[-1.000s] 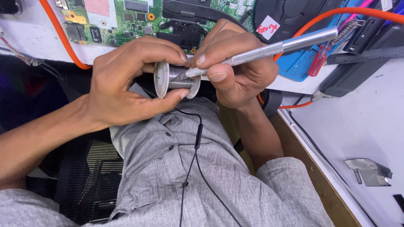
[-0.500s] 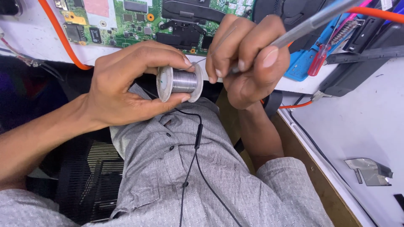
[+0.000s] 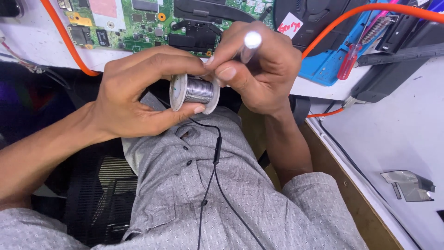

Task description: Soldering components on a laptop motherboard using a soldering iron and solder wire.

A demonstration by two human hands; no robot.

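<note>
Solder spool point(image 3: 194, 92) at frame centre, above the lap.
Pinched between left hand point(image 3: 138, 92) thumb and fingers; right hand point(image 3: 261, 69) closed around silver pen-like tool point(image 3: 251, 44), fingertips touching spool's right rim.

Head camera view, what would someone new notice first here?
First, the two hands meeting at centre: the left hand grips a spool of solder wire, while the right hand pinches at its edge and holds a silvery tool. Above them lies a green circuit board, with an orange cable arcing top right.
</note>
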